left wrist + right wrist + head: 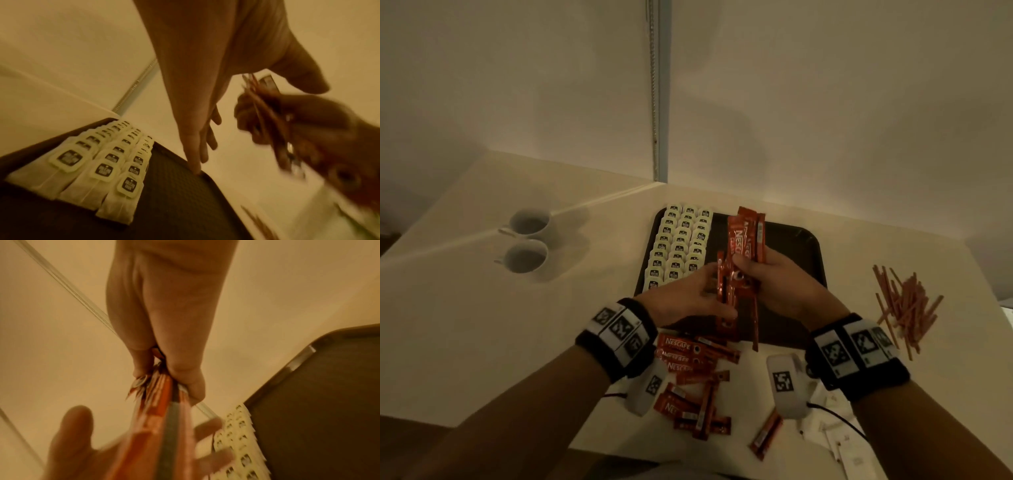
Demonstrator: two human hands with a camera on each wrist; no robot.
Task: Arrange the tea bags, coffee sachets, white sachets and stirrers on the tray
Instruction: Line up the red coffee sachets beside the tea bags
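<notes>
Right hand (774,274) above the dark tray (804,246), fingers and thumb clamped round a fanned bundle of red coffee sachets (744,240), upper ends pointing away toward the wall. Left hand (688,298) just beside it, pinching a few more red sachets (724,291) that hang down over the tray's near edge; exact finger placement blurred in both wrist views. Tea bags (678,246) laid in three neat overlapping columns along the tray's left side, labels up. Rest of the tray bare and dark, textured in the left wrist view. Loose coffee sachets (695,377) scattered on the counter (482,325) in front of the tray, between the two forearms, with one more lying apart to the right (765,435). Stirrers (904,305) in a loose reddish heap on the counter right of the tray, not touching it. White sachets (849,445) at the near right, partly hidden under the right forearm. Two white cups (527,243) side by side on the counter, well apart to the left of the tray.
</notes>
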